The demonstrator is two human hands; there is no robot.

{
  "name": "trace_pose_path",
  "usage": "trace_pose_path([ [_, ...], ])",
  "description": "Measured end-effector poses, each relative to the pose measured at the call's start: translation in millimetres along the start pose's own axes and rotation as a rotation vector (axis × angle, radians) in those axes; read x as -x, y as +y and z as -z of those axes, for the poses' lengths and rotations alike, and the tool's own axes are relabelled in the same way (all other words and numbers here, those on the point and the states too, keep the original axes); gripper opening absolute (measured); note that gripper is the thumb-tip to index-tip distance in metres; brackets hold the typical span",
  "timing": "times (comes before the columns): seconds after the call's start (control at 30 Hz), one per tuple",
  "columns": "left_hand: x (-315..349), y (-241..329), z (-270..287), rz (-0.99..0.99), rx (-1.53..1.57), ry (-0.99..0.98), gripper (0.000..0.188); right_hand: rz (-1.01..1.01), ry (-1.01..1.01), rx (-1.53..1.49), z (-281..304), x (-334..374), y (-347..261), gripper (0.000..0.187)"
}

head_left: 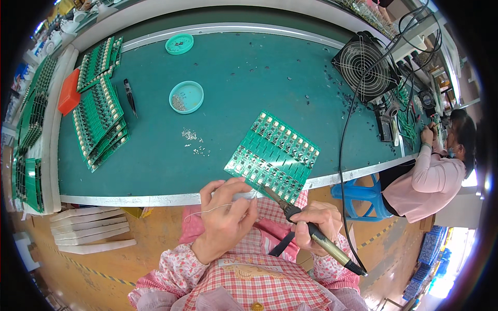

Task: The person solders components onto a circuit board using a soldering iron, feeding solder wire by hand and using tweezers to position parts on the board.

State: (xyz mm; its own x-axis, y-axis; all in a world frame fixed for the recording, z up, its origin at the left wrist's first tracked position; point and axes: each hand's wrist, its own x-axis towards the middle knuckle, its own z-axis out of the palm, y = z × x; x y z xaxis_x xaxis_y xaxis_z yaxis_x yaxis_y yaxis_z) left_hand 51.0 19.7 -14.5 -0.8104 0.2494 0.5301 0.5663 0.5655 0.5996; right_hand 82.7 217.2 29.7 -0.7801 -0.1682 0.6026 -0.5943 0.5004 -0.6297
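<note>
Two bare hands at the near edge of a green bench mat (155,166). Left hand (226,216): fingers curled nearly closed, pinching thin solder wire (207,210), its tail trailing back across the palm side. Right hand (317,224): wrapped firmly round the handle of a soldering iron (329,244), metal end pointing up and leftward from the fist. Populated green circuit board (275,155) lies slanted just beyond both hands, its near corner overhanging the bench edge; iron's end is over its lower left side, contact unclear. Beyond the left hand: loose pale components (191,136), then a round turquoise dish (193,93). Farther left of that hand: black tweezers (130,98), stacked circuit boards (98,116). Well off beyond the right hand: black fan (364,67).
</note>
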Motion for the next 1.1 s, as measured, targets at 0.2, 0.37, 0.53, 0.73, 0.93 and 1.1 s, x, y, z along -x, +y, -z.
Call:
trace_pose_path([
  [0.2,-0.5,0.9,-0.4,-0.007,0.005,-0.008,0.014,0.035,-0.014,0.025,-2.6,-1.8,2.2,0.011],
  [0.37,0.9,-1.8,-1.3,-0.005,0.004,-0.003,0.015,0.144,-0.106,0.123,-2.3,-5.6,0.0,0.025],
  [0.53,0.4,-1.3,-0.1,-0.014,0.012,-0.003,0.014,0.321,-0.176,0.257,-3.1,1.9,0.9,0.020],
  [0.73,-0.1,-0.9,1.2,-0.008,0.007,-0.015,0.014,0.236,-0.191,0.216,-0.6,-0.6,-1.5,0.022],
  [0.93,-3.1,0.5,2.2,0.020,0.045,-0.011,0.014,-0.274,0.076,-0.095,12.6,-3.5,-6.6,0.003],
  [1.1,-6.2,1.8,-0.2,0.028,0.040,0.010,0.015,-0.533,0.090,-0.253,12.4,-16.6,-2.7,0.014],
])
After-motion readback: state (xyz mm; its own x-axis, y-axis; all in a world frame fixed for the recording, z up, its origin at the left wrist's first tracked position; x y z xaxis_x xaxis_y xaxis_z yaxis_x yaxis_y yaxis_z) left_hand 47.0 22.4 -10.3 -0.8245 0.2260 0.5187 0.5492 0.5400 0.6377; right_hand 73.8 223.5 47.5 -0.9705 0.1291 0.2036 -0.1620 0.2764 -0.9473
